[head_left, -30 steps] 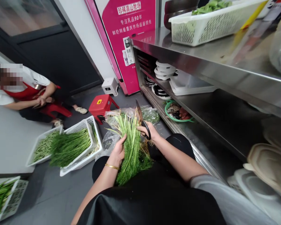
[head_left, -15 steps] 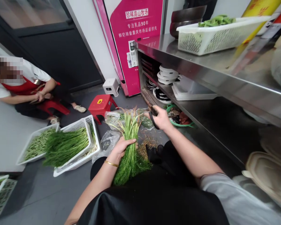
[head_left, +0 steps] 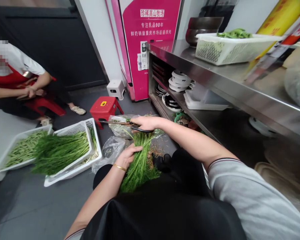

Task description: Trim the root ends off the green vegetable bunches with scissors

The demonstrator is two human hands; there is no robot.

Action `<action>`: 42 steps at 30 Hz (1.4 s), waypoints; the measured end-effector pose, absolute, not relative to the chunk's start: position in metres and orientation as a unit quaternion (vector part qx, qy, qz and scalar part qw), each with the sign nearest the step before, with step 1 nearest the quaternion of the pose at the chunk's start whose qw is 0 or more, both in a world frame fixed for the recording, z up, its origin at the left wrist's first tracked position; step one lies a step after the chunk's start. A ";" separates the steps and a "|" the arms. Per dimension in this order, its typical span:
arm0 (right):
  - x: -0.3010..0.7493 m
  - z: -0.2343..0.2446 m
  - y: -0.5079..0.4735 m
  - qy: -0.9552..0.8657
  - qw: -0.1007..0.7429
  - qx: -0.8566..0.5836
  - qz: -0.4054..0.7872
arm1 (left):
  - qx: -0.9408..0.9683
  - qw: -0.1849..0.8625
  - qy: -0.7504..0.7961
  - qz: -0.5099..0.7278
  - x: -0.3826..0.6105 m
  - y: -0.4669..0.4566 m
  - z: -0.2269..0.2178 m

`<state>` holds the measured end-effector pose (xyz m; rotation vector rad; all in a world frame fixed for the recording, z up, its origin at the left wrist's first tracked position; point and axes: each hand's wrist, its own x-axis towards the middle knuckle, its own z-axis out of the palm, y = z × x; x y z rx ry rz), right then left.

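Observation:
My left hand (head_left: 127, 155), with a gold bangle at the wrist, is closed round a bunch of long green stalks (head_left: 139, 162) that rests on my lap. My right hand (head_left: 145, 122) grips black-handled scissors (head_left: 125, 124). Their blades point left and lie across the far ends of the bunch. Dry brown trimmings (head_left: 156, 154) lie on the floor just right of the bunch.
Two white baskets (head_left: 73, 168) of greens stand on the floor at left, plastic bags (head_left: 112, 148) beside them. A red stool (head_left: 104, 107) and a small white stool (head_left: 115, 88) stand beyond. A person in a red apron (head_left: 13, 80) sits far left. A steel shelf unit (head_left: 215, 83) runs along the right.
My right hand has swung the scissors from the right of the bunch to lie level across its far ends. The camera has tilted a little to the right.

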<state>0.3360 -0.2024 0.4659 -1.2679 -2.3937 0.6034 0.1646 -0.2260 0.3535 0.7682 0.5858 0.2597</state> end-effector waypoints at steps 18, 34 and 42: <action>0.368 0.392 -0.359 -0.632 0.329 -0.612 0.344 | 0.365 0.764 0.420 0.326 0.130 -0.221 0.371; 0.389 0.379 -0.352 -0.670 0.209 -0.654 0.284 | 0.507 0.693 0.423 0.291 0.163 -0.247 0.412; 0.398 0.373 -0.362 -0.651 0.232 -0.674 0.262 | 0.474 0.709 0.424 0.304 0.166 -0.250 0.408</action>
